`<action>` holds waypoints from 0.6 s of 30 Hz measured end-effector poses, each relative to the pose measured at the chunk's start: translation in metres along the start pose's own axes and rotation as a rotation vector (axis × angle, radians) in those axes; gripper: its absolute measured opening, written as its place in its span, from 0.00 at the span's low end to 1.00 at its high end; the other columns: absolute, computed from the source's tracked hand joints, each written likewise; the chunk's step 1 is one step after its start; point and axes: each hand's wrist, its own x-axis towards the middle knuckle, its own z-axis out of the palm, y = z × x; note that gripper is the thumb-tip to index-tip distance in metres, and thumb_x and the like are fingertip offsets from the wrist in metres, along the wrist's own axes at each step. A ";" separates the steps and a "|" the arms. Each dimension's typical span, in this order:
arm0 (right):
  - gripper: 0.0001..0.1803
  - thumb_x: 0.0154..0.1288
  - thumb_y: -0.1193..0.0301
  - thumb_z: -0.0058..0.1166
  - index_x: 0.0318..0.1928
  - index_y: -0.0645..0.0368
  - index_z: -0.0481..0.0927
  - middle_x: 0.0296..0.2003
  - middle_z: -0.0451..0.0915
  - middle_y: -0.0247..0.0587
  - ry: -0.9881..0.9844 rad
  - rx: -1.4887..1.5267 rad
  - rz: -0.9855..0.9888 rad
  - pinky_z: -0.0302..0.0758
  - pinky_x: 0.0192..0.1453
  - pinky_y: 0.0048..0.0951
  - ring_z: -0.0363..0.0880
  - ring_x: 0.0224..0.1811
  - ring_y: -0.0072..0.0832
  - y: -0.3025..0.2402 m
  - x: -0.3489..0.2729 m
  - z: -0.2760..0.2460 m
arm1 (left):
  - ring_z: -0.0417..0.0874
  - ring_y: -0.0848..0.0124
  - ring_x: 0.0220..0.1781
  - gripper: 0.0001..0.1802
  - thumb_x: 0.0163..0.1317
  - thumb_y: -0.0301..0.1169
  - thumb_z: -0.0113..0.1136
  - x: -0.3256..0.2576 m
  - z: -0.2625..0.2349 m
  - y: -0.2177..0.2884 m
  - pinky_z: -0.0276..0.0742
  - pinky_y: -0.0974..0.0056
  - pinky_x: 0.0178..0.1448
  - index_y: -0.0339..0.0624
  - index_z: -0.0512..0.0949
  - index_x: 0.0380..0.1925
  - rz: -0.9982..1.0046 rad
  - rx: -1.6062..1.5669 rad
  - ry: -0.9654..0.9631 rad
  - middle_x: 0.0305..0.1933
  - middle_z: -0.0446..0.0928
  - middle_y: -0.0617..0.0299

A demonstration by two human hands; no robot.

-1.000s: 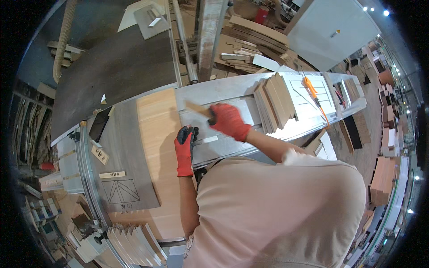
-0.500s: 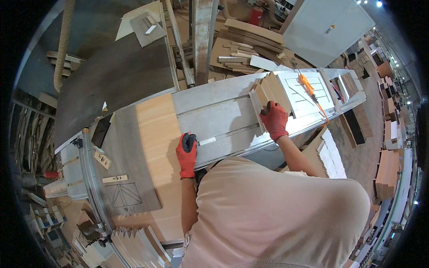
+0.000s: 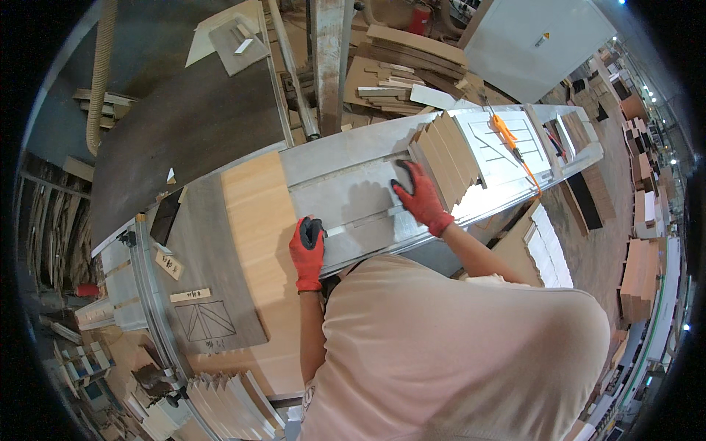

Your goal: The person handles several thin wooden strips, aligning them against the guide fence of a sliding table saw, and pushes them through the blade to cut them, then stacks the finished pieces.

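My left hand, in a red glove with black fingertips, rests at the near edge of the metal table. Its fingers are curled together, and what they may hold is hidden. A short pale strip shows just right of them, along a slot; whether the hand touches it I cannot tell. My right hand, gloved alike, hovers over the metal surface with thumb and fingers apart and nothing in it. Just right of it a stack of brown boards leans in a row.
An orange-handled tool lies on a white grooved panel beyond the stack. A light wood board and a grey panel with a drawn diagram lie at left. A metal post stands behind. More boards lean near left.
My right hand has come off the stack of boards and moved left, its fingers spreading. The pale edge at the stack's left side no longer sticks out. My left hand stays put.
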 end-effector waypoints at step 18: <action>0.34 0.65 0.61 0.55 0.67 0.63 0.64 0.66 0.64 0.59 -0.004 -0.200 0.056 0.56 0.75 0.47 0.58 0.71 0.53 0.027 -0.065 0.055 | 0.85 0.65 0.48 0.17 0.60 0.27 0.66 0.002 0.006 -0.001 0.77 0.63 0.56 0.34 0.78 0.49 0.068 0.086 0.033 0.46 0.84 0.52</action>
